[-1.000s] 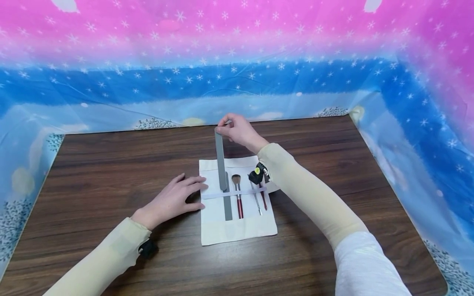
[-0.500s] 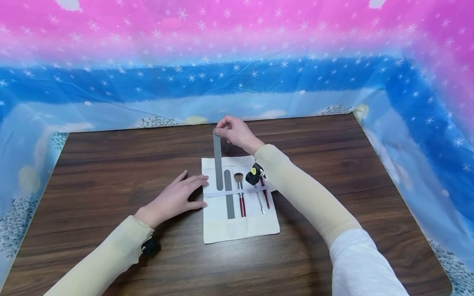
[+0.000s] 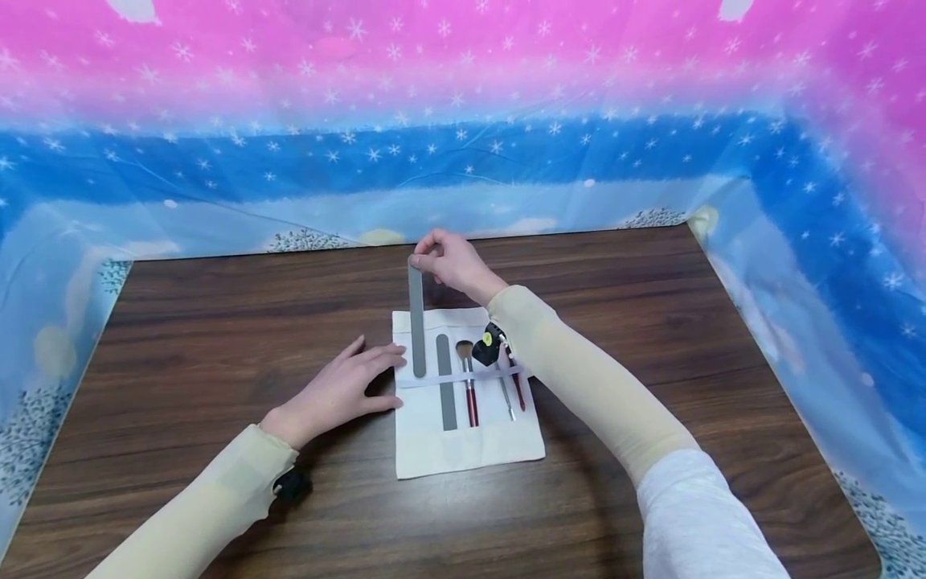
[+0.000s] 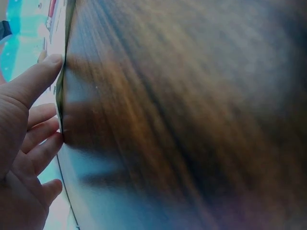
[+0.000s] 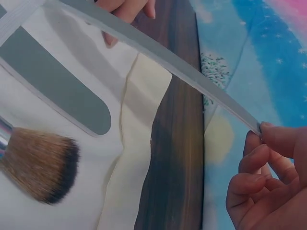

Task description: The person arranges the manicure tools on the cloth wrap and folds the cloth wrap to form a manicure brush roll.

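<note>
A grey nail file is pinched at its far end between the thumb and fingertips of my right hand. It slants down over a white cloth roll, its lower tip at the pale elastic band. In the right wrist view, the raised nail file casts a shadow on the cloth. My left hand touches the cloth's left edge with spread, relaxed fingers. Under the band lie a second grey nail file, a red-handled makeup brush, a slender silver tool and a thin dark-red tool.
The cloth lies on a dark wood-grain table. A snowflake-patterned pink and blue curtain stands along the table's back and sides. Black wrist cameras sit on both sleeves, and the right wrist camera partly covers the tools on the right.
My right hand has moved left with the nail file, whose lower tip overlapped the second file and is now left of it. My left hand stays at the cloth's edge.
</note>
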### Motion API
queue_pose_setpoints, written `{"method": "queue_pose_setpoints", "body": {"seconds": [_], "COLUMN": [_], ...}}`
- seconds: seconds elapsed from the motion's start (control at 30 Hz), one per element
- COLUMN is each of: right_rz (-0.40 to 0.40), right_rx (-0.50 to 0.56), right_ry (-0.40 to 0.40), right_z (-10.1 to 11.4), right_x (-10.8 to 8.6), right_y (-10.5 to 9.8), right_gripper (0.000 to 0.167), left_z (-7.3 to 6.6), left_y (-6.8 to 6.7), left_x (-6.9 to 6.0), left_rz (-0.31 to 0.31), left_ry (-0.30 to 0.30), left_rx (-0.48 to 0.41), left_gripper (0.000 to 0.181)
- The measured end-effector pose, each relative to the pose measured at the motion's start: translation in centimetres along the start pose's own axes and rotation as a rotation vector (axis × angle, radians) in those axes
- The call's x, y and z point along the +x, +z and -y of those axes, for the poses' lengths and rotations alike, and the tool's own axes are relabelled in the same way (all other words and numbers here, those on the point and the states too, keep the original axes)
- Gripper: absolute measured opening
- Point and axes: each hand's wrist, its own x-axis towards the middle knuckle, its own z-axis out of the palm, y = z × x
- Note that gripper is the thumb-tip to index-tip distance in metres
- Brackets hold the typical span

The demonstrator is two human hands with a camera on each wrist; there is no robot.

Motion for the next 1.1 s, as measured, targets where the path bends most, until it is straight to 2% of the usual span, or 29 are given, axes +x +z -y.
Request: {"method": "queue_pose_setpoints", "body": {"seconds": [0.4,0.87,1.1], "right_rz": [0.029,0.069,0.077], "right_rx": [-0.082,-0.153,-0.188], "right_ry": [0.002,-0.043,-0.06], "right_z": [0.0,-0.8,-1.3], "right_x": [-0.1,-0.6,-0.8], "right_y": [0.8,0.9,1.1], "right_gripper": [0.017,0.016,0.016], "left_z": [0.0,0.2,0.2], "left_y": [0.0,0.1,0.0], "left_x": [-0.1,-0.1,-0.1], "left_rz": [0.008,-0.012,-0.013], "left_ry": [-0.003,0.023,0.016], "left_rx": [0.002,0.02,0.02], "left_gripper": [0.059,0.056,0.058]}}
